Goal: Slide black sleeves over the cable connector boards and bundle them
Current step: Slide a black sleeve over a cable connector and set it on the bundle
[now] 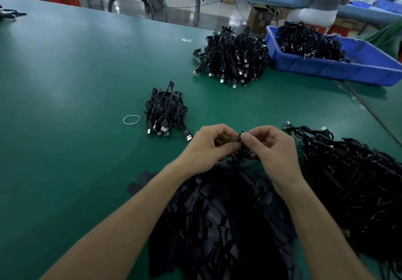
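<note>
Two fingertip grips, both pinched closed on one connector board (242,135), near centre above the sleeve pile (217,214): left hand (208,147), right hand (274,149). Best hold board level, meet sleeve mouth square-on.

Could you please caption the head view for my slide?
Over the sleeve pile, left hand and right hand pinch a connector board; a cable bundle and rubber band lie beyond.
</note>
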`<move>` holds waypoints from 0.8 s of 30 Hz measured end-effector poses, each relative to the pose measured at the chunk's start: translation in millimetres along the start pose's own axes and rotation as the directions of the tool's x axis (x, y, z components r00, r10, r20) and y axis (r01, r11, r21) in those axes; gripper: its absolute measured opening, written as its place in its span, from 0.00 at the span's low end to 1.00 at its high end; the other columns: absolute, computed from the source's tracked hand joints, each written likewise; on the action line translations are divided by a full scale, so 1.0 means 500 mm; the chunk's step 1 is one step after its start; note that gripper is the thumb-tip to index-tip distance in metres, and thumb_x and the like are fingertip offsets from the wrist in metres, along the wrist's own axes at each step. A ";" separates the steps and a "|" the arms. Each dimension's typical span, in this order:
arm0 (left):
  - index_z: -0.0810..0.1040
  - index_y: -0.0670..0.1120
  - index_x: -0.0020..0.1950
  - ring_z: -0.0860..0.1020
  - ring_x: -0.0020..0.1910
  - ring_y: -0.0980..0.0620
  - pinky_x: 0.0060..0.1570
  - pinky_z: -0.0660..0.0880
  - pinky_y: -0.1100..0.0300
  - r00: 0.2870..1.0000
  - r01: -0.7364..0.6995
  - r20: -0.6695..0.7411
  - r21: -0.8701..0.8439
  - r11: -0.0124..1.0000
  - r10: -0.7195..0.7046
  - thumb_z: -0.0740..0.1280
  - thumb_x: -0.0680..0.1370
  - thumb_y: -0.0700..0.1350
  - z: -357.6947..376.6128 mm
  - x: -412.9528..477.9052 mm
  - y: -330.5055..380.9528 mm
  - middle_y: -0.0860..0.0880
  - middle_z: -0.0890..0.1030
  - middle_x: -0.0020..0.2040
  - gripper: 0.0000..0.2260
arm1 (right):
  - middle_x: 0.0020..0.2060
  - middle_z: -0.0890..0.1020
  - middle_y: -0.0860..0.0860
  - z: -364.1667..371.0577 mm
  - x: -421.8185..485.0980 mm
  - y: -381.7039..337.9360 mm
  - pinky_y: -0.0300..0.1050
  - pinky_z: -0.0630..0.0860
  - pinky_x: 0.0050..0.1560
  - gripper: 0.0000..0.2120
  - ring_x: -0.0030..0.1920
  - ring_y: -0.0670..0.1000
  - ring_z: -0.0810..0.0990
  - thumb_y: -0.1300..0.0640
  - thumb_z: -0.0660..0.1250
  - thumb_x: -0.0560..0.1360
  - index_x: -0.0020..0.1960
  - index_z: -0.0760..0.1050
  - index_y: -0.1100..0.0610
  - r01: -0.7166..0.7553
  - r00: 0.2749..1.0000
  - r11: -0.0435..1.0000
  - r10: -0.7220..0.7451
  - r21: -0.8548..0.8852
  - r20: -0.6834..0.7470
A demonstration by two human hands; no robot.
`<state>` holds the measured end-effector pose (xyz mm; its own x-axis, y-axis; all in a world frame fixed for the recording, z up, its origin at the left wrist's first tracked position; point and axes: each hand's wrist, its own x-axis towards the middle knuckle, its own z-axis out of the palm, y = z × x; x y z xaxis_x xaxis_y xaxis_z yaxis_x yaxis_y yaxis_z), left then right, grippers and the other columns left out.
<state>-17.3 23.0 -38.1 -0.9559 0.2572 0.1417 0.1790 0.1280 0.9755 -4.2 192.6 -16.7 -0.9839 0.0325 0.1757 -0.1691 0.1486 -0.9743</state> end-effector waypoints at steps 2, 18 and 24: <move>0.79 0.45 0.49 0.77 0.38 0.52 0.43 0.75 0.59 0.999 0.032 0.010 -0.025 0.999 -0.031 0.73 0.76 0.37 0.001 -0.003 0.000 0.49 0.82 0.39 0.05 | 0.35 0.84 0.46 0.003 -0.002 0.006 0.33 0.77 0.38 0.07 0.36 0.42 0.81 0.61 0.76 0.70 0.44 0.79 0.54 -0.051 0.998 0.994 0.047 0.093 0.039; 0.83 0.51 0.36 0.79 0.34 0.59 0.41 0.77 0.69 0.965 0.196 0.245 -0.434 0.879 -0.093 0.75 0.68 0.40 -0.017 0.008 -0.002 0.55 0.80 0.34 0.06 | 0.33 0.80 0.50 -0.010 0.009 0.001 0.35 0.75 0.37 0.06 0.34 0.46 0.76 0.52 0.76 0.63 0.37 0.82 0.53 -0.295 0.925 0.904 0.189 0.310 0.331; 0.84 0.51 0.35 0.79 0.33 0.61 0.40 0.77 0.69 0.946 0.245 0.308 -0.479 0.843 -0.099 0.72 0.70 0.39 -0.016 0.009 0.005 0.55 0.81 0.33 0.08 | 0.33 0.78 0.51 -0.013 0.015 -0.009 0.36 0.76 0.36 0.05 0.33 0.47 0.75 0.55 0.74 0.68 0.38 0.80 0.56 -0.387 0.872 0.851 0.212 0.356 0.441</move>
<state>-23.2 16.9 -33.9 -0.8503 0.5261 -0.0147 -0.1944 -0.2880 0.9377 -10.5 198.4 -10.1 -0.9196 -0.3755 -0.1154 0.2160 -0.2380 -0.9470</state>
